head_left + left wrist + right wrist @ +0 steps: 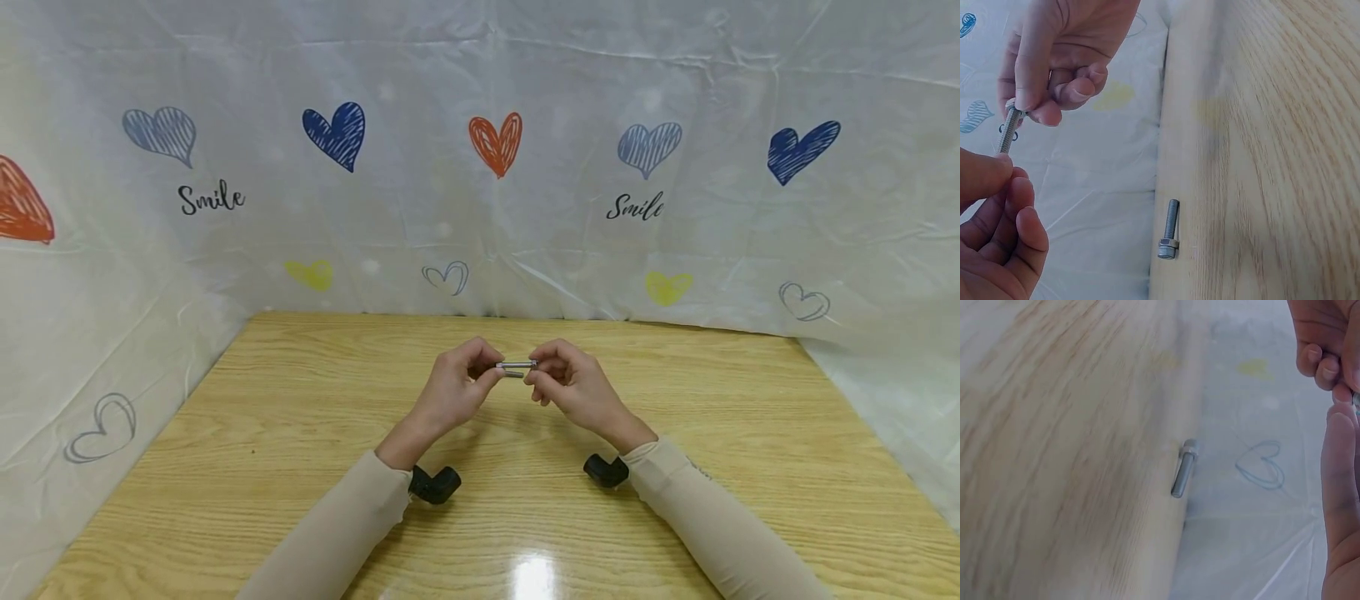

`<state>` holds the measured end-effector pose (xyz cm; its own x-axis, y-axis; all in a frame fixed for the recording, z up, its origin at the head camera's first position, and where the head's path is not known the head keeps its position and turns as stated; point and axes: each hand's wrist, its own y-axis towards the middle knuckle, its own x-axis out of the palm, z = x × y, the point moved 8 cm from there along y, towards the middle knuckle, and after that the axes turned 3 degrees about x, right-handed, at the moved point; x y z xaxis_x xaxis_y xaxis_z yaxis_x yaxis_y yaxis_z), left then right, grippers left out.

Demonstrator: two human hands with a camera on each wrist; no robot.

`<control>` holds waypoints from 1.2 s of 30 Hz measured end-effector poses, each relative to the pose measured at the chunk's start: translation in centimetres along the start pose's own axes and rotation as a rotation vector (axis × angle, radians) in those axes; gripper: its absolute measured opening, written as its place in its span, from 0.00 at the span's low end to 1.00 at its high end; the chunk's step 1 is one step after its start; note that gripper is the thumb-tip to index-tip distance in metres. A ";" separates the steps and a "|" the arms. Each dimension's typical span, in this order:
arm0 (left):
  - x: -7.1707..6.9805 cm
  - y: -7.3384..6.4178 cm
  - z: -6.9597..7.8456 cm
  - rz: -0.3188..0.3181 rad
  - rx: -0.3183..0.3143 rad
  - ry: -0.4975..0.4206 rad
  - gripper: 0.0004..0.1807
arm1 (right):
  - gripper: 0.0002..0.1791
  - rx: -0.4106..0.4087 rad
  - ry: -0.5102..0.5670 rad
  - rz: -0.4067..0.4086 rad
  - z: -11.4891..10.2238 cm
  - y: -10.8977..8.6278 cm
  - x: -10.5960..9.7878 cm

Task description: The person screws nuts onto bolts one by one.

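Note:
Between both hands a metal bolt point(517, 364) is held sideways over the table. My left hand point(461, 383) pinches one end of its threaded shank between thumb and fingertips. At the thicker other end, where a nut or head point(1011, 105) shows partly behind the fingertips, my right hand point(573, 385) pinches it. A second bolt point(1171, 225) lies on the table below, a hex nut point(1168, 242) close against its head; it also appears in the right wrist view point(1184, 472). In that view the held bolt is mostly cut off at the right edge.
The wood-grain table point(300, 433) reaches back to a white cloth point(555, 233) printed with hearts and lettering. More of that cloth hangs along the left and right sides. Black curved wrist mounts point(437, 485) stick out beneath both sleeves.

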<state>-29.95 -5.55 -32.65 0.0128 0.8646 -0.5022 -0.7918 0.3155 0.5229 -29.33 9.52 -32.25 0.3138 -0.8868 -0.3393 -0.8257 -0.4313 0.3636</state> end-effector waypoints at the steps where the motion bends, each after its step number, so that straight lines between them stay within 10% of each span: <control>1: 0.0 0.0 0.0 -0.001 0.000 -0.003 0.04 | 0.10 0.007 -0.005 -0.003 0.0 0.0 0.0; 9: -0.1 -0.1 0.1 0.002 0.007 -0.012 0.03 | 0.07 0.041 -0.108 -0.020 -0.2 0.1 0.0; 17: -0.3 -0.1 0.1 0.010 0.013 0.004 0.05 | 0.19 -0.095 -0.241 -0.005 0.6 0.2 0.1; 36: -0.1 -0.2 0.1 0.015 0.021 0.006 0.04 | 0.04 -0.156 -0.318 0.018 3.0 0.5 -0.4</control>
<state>-29.74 -5.64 -32.65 -0.0031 0.8669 -0.4985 -0.7786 0.3107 0.5452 -31.24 10.21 -34.51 0.1179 -0.8090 -0.5758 -0.7405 -0.4580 0.4918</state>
